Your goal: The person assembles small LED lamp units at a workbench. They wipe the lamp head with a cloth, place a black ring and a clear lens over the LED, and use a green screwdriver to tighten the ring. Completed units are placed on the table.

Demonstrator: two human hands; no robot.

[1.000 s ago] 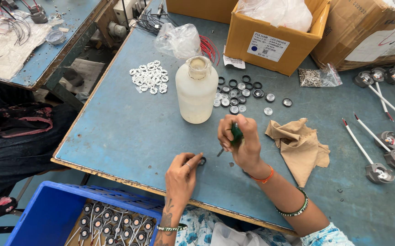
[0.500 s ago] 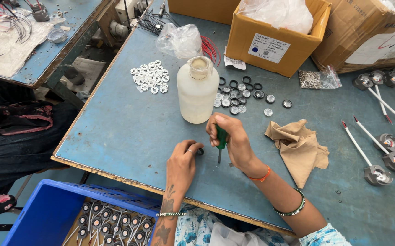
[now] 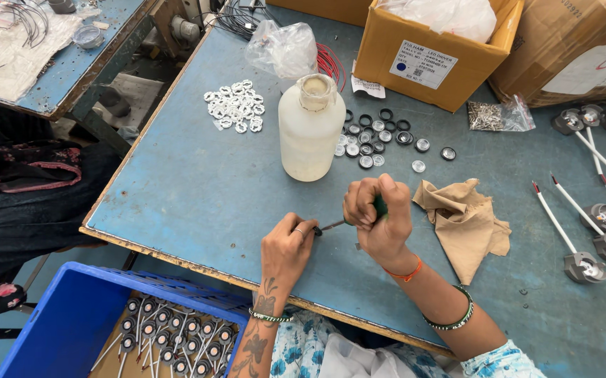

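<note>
We drive a green-handled screwdriver (image 3: 371, 212) into a small dark part (image 3: 316, 231) near the table's front edge.

Our right hand (image 3: 380, 220) is curled tight around the screwdriver handle, its tip slanting left onto the part. Our left hand (image 3: 287, 248) pinches that part between closed fingertips, pressing it on the blue table (image 3: 198, 182). A white plastic bottle (image 3: 310, 127) stands just beyond, a tan cloth (image 3: 465, 220) lies to the right, and a blue crate (image 3: 72, 329) sits below the near edge on the left.
</note>
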